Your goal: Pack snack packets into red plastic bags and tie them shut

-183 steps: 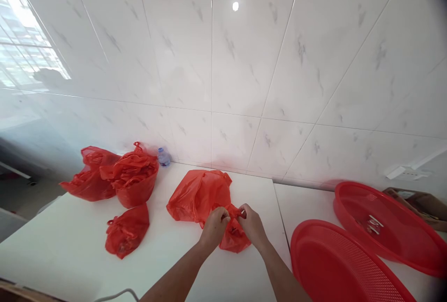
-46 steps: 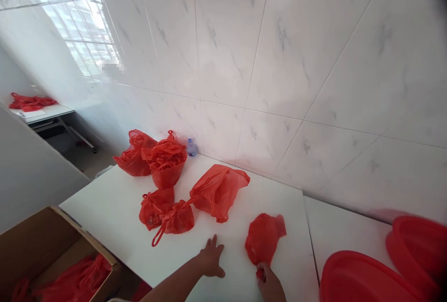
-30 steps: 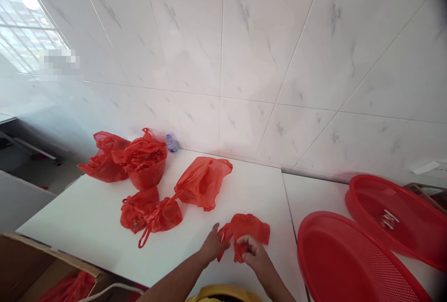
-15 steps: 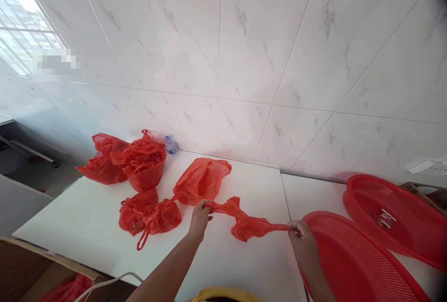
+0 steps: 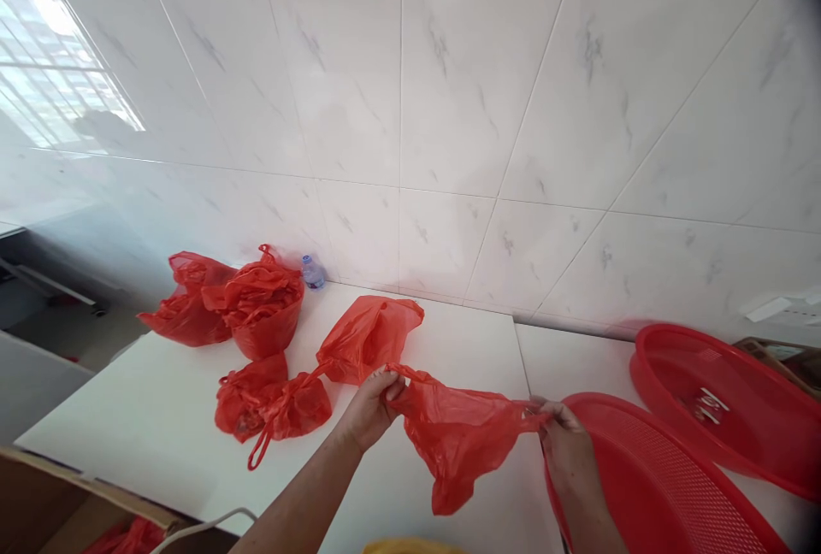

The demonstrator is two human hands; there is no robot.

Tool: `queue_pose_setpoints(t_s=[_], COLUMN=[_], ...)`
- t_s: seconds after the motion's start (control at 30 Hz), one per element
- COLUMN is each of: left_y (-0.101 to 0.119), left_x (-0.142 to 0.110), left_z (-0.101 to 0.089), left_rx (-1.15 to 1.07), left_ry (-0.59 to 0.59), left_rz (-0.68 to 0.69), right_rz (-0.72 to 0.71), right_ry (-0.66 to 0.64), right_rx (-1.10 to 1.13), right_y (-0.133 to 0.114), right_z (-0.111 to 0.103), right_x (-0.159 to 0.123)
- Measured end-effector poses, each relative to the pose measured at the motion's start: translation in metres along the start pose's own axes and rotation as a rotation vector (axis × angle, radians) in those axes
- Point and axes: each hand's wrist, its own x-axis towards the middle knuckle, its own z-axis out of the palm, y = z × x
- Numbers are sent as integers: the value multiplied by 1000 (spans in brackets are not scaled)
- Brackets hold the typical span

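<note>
A thin red plastic bag [image 5: 458,434] is spread between my hands, its lower part hanging down over the white table [image 5: 378,503]. My left hand [image 5: 378,400] is closed on one handle of it, and my right hand [image 5: 561,434] pinches the opposite end. Just behind my left hand lies another red plastic bag [image 5: 369,336], puffed up on the table. To the left, smaller knotted red bags [image 5: 275,404] rest together, one with a loop handle sticking out. My right hand is close to the rim of a red plastic basket [image 5: 641,468].
Two bulging red bags [image 5: 262,302] stand against the tiled wall, with a small plastic bottle [image 5: 314,272] beside them. A second red basket [image 5: 724,391] holds small white items. At lower left is a cardboard box [image 5: 70,494] with red plastic inside and a white cable [image 5: 205,524].
The bag between my hands was a narrow, twisted strip; now it is spread wider and hangs lower. My left hand has turned slightly and moved a little to the right.
</note>
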Motion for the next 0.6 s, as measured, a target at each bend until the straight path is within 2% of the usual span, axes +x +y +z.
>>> queue_pose_setpoints(t_s=[0.13, 0.23, 0.3, 0.37, 0.47, 0.53, 0.6], left_y=[3, 1, -3, -8, -18, -24, -29], left_x=[2, 2, 0, -2, -5, -9, -12], left_z=[10, 18, 24, 30, 38, 44, 48], left_rx=[6, 59, 105, 153, 211, 226, 247], left_ry=[68, 103, 91, 86, 72, 25, -52], left_rz=[29, 47, 45, 28, 8, 18, 19], right_rz=[-30, -118, -188, -228, -206, -143, -62], right_ry=[-14, 36, 3, -176, -498, -598, -606], right_rx=[-203, -421, -469, -461, -426, -363, -270], right_y=[-21, -41, -51, -53, -37, -18, 3], right_z=[11, 26, 39, 55, 80, 95, 106], right_x=[-10, -29, -44, -57, -67, -66, -60])
